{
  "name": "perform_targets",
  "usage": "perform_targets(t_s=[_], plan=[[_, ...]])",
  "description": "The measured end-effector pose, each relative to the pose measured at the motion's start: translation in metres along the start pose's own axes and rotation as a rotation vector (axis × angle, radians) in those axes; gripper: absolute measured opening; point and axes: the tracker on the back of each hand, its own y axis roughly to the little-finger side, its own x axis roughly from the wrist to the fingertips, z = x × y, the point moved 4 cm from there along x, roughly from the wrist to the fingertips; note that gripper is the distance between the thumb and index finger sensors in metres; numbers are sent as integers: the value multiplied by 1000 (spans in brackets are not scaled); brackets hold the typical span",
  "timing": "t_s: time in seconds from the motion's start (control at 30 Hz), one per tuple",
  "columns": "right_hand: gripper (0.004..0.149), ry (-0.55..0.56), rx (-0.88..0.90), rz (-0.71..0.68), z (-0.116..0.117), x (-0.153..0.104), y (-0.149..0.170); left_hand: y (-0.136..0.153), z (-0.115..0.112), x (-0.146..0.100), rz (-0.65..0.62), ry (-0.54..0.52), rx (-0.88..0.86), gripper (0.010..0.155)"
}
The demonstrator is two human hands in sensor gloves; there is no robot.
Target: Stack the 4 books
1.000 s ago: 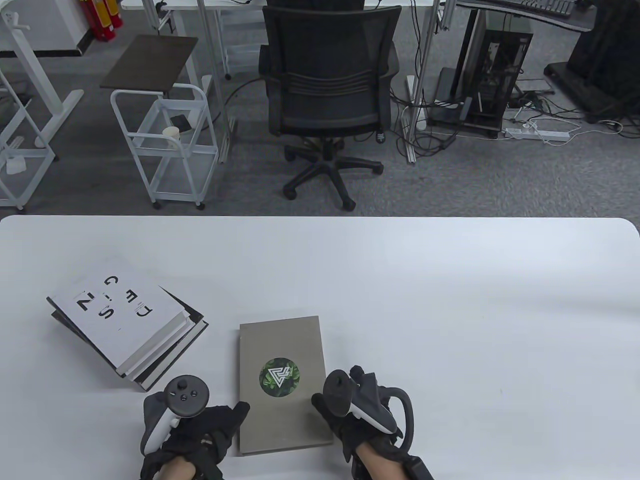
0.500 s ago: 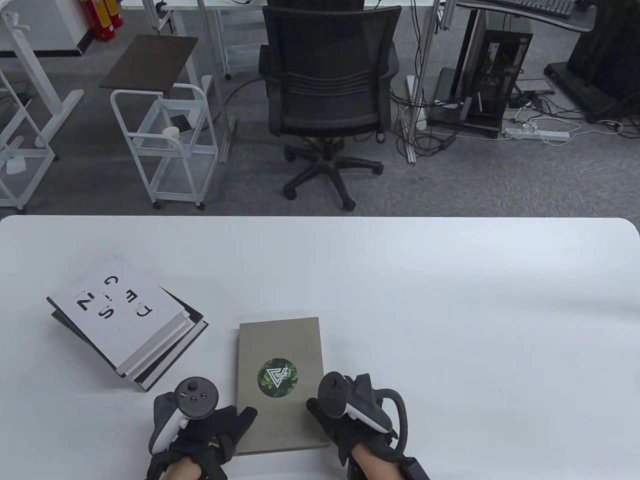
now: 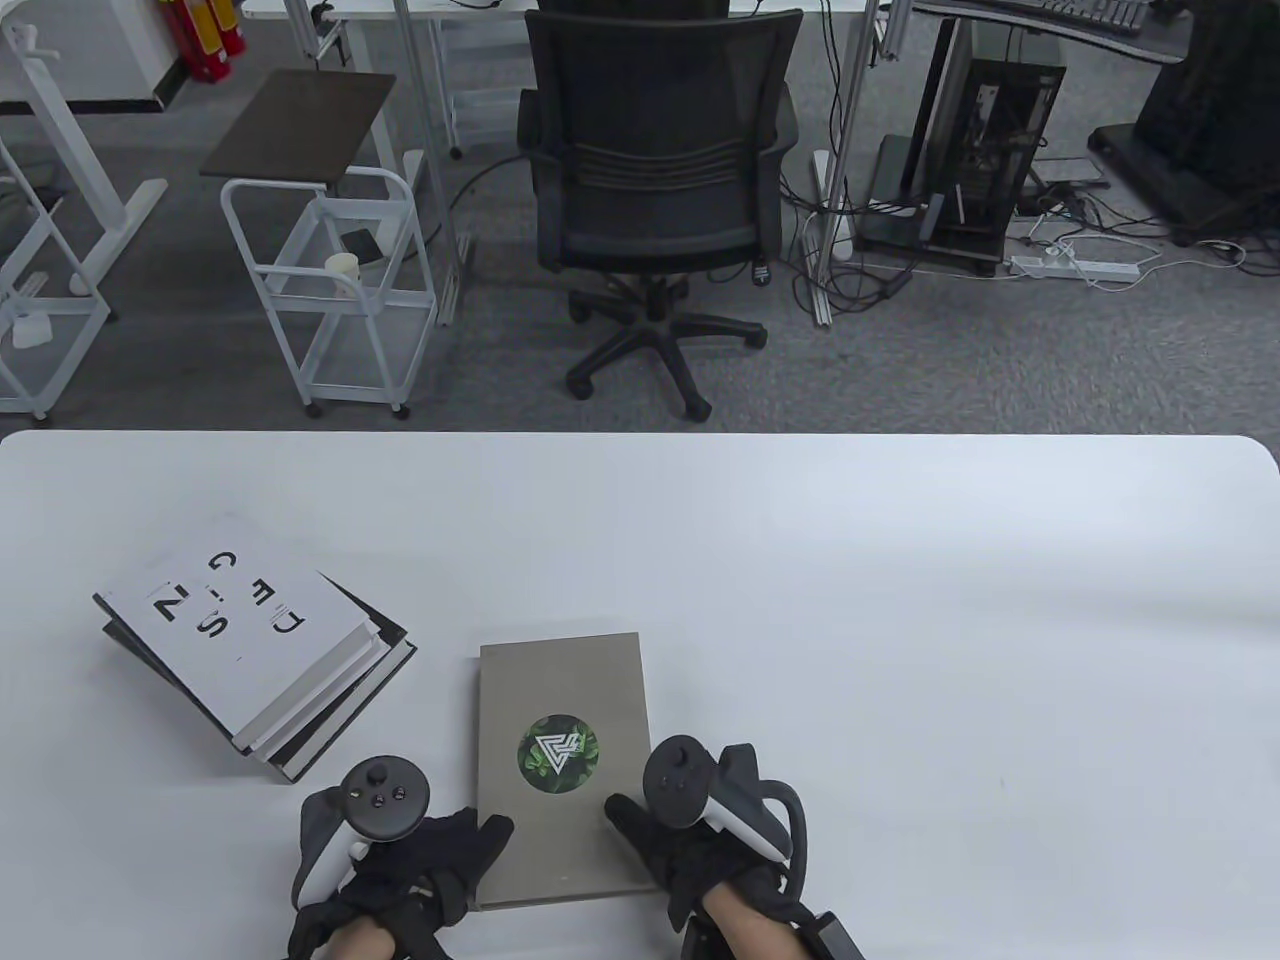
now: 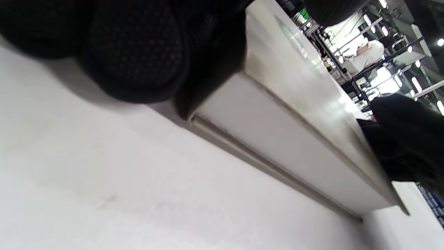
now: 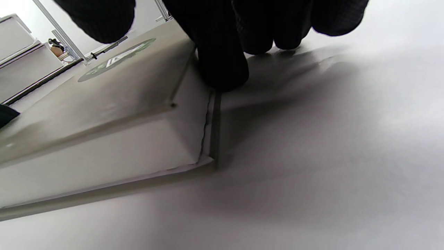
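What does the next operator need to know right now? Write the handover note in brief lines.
Left hand: fingers at the grey book's near left edge, touching it.
Right hand: fingers on the same book's near right edge; the right wrist view shows a fingertip on its side.
Grey book: flat on the white table, not visibly lifted; a firm grip cannot be confirmed.
Stack: a white lettered book on top of others, to the left of the grey one; the exact count is unclear.
Done: part of the stack is built.
Left: lift the grey book onto that stack and square it.
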Motion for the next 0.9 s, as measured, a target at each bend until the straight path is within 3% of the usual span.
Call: perform_targets(t_s=[0.3, 0.53, 0.9], plan=[[73, -15, 26, 12, -1, 2, 5, -5, 9, -1, -66, -82, -50, 73], [72, -22, 7, 9, -2, 2, 4, -7, 3, 1, -71, -63, -107, 81], [71, -38, 7, 8, -3, 3, 6, -5, 1, 3, -81, -43, -170, 78]])
